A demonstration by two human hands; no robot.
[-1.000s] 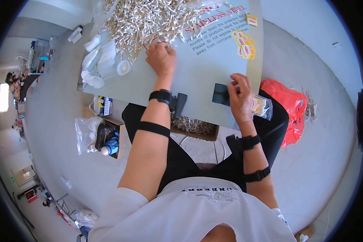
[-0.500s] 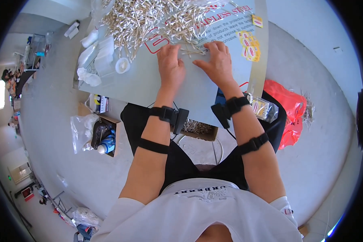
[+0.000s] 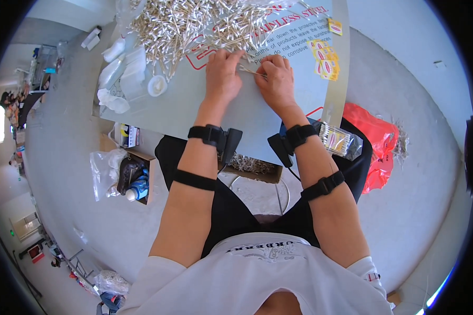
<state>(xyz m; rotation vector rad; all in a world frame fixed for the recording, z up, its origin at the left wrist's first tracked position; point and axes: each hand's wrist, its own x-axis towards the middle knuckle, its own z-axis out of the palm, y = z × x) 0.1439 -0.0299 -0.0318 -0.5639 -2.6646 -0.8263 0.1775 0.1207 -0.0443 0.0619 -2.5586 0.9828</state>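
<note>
A big heap of cotton swabs (image 3: 194, 21) covers the far part of the grey table (image 3: 184, 105). My left hand (image 3: 222, 76) and my right hand (image 3: 275, 79) rest side by side on the table just in front of the heap. Between their fingertips they pinch a small bunch of cotton swabs (image 3: 249, 71), held level across the gap. Both wrists carry black straps with small black devices.
A white round cap (image 3: 156, 85) and clear plastic bags (image 3: 122, 73) lie at the table's left. A filled packet of swabs (image 3: 339, 140) sits on my right thigh beside a red bag (image 3: 376, 142). A box with bottles (image 3: 134, 176) stands on the floor at left.
A second ago my left hand was at the heap and my right hand low near the packet. Both hands have since come together on a small bunch of swabs.
</note>
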